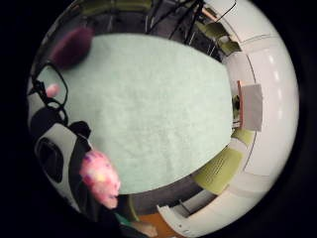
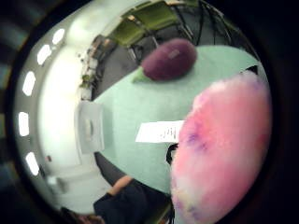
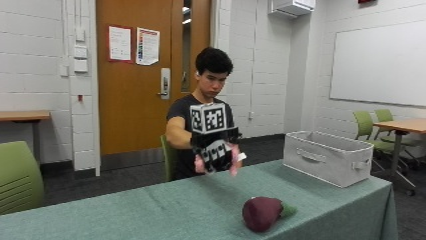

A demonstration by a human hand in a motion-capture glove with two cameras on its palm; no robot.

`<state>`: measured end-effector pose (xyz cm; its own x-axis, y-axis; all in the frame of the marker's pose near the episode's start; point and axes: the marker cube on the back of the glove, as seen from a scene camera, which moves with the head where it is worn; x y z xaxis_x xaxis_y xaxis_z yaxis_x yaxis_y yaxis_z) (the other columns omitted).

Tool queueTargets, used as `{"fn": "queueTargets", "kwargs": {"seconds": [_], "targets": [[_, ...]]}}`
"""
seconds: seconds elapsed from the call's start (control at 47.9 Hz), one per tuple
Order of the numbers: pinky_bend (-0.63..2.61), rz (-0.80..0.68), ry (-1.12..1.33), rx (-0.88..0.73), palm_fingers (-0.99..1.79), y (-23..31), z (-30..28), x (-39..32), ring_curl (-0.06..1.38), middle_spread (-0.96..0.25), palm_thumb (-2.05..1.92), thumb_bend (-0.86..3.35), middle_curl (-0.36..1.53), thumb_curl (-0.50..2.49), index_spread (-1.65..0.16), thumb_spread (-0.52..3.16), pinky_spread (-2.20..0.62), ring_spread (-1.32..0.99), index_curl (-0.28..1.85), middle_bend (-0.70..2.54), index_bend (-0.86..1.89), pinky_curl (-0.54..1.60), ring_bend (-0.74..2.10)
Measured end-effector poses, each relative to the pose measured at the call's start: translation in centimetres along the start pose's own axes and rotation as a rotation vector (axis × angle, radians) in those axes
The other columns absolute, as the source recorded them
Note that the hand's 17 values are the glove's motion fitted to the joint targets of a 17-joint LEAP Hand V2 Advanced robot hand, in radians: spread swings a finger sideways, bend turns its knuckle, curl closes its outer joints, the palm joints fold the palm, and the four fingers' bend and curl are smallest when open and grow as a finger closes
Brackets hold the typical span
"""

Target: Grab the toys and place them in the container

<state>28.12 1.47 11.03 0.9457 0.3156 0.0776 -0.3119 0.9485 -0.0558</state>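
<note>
In the outside view my gloved right hand (image 3: 214,154) is raised above the green-covered table (image 3: 166,210) and grips a pink fluffy toy (image 3: 233,161), which shows on both sides of the glove. The same pink toy (image 2: 224,149) fills much of the thumb side palm view and shows beside the glove (image 1: 100,177) in the little finger side view. A maroon plush toy (image 3: 261,213) with a green tip lies on the table, near its front edge, apart from the hand (image 2: 169,59) (image 1: 72,46). The white fabric container (image 3: 327,157) stands at the table's right end (image 2: 90,127).
A white sheet of paper (image 2: 160,131) lies on the table near the person. Green chairs (image 3: 16,177) stand at the left and behind the container, with a wooden table (image 3: 403,125) at the far right. Bare cloth stretches between the hand and the container.
</note>
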Motion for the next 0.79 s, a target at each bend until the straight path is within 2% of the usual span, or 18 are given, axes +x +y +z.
{"fn": "queueTargets", "kwargs": {"seconds": [0.292,0.439,0.543,0.668,0.731,0.794], "targets": [[0.79,-0.174,-0.014,0.159,1.17,-2.3,-12.8,-14.9,0.49,-0.37,0.55,0.21,0.58,0.77,-0.32,0.7,-0.44,-0.43,0.8,0.93,0.42,0.38,1.09],[0.8,-0.381,-0.038,0.248,1.15,-1.9,-17.0,-26.4,0.5,-0.36,0.53,0.21,0.59,0.83,-0.32,0.68,-0.44,-0.42,0.84,0.95,0.42,0.38,1.1],[0.82,-0.527,-0.102,0.263,1.15,-0.3,-18.4,-35.4,0.5,-0.36,0.52,0.21,0.6,0.87,-0.32,0.67,-0.44,-0.42,0.87,0.94,0.4,0.38,1.11],[0.82,-0.792,-0.067,0.287,1.14,0.8,-17.7,-45.2,0.51,-0.37,0.51,0.2,0.61,0.92,-0.33,0.66,-0.44,-0.42,0.9,0.94,0.39,0.38,1.11],[0.81,-0.791,-0.007,0.297,1.14,0.7,-16.8,-48.6,0.51,-0.37,0.51,0.2,0.62,0.94,-0.33,0.66,-0.44,-0.42,0.91,0.95,0.38,0.38,1.11],[0.82,-0.723,-0.088,0.254,1.14,2.2,-16.6,-53.3,0.51,-0.37,0.5,0.2,0.62,0.97,-0.33,0.65,-0.44,-0.42,0.93,0.94,0.38,0.38,1.11]]}}
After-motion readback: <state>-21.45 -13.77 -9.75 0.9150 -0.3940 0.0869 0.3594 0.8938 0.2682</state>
